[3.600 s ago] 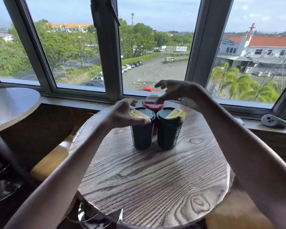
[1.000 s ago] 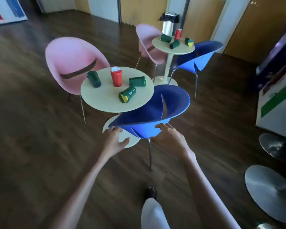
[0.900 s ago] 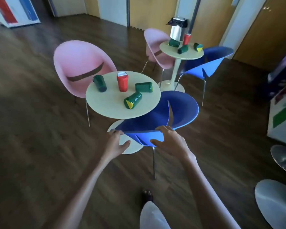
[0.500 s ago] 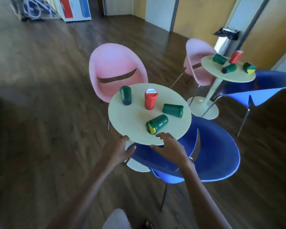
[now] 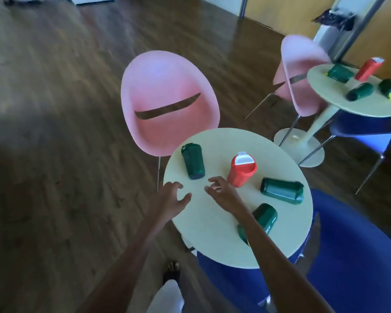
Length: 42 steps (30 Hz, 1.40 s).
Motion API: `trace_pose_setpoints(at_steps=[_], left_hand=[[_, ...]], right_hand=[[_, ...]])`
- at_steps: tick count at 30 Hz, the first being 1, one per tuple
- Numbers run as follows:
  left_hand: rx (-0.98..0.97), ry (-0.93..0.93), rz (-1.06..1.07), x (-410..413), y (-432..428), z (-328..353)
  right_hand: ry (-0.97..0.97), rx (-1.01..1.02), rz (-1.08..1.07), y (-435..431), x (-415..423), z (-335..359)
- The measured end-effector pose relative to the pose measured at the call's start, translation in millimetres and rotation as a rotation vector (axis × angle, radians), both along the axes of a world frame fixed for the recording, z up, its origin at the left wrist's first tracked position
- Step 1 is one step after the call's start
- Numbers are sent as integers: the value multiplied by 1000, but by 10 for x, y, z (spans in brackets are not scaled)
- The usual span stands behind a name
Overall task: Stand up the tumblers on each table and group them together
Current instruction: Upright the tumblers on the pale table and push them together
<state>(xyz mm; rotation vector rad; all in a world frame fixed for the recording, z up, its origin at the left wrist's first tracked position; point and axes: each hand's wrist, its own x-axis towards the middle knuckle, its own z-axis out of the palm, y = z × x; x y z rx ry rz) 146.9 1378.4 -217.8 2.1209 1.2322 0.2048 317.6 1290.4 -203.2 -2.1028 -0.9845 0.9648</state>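
On the near round table (image 5: 215, 233) a red tumbler (image 5: 241, 170) stands upright. Three green tumblers lie on their sides: the far-left green tumbler (image 5: 192, 160), the right green tumbler (image 5: 282, 191), and the near green tumbler (image 5: 265, 217), partly hidden by my right forearm. My left hand (image 5: 170, 198) hovers open over the table's left edge, just below the far-left tumbler. Beside the red tumbler's base, my right hand (image 5: 221, 192) is open with fingers spread. Neither hand holds anything.
A pink chair (image 5: 167, 105) stands behind the table and a blue chair (image 5: 352, 263) sits at its near right. A second round table (image 5: 339, 105) at the far right carries an upright red tumbler (image 5: 368, 68) and three lying green ones, with another pink chair (image 5: 303, 73) beside it.
I have walked from the window table across the room to this table. Both hands left the blue chair's back and now reach over the tabletop; the view has closed in.
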Motion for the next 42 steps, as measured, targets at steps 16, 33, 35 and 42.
trace_pose_setpoints(at_steps=[16, 33, 35, 42], left_hand=[[-721, -360, 296, 1104, 1667, -781], [-605, -663, 315, 608, 564, -387], [-552, -609, 249, 537, 431, -374], [-384, -534, 84, 458, 75, -408]], right_hand=[[375, -130, -210, 1776, 700, -774], [415, 193, -91, 647, 528, -366], [364, 205, -36, 478, 503, -339], [282, 238, 13, 90, 413, -503]])
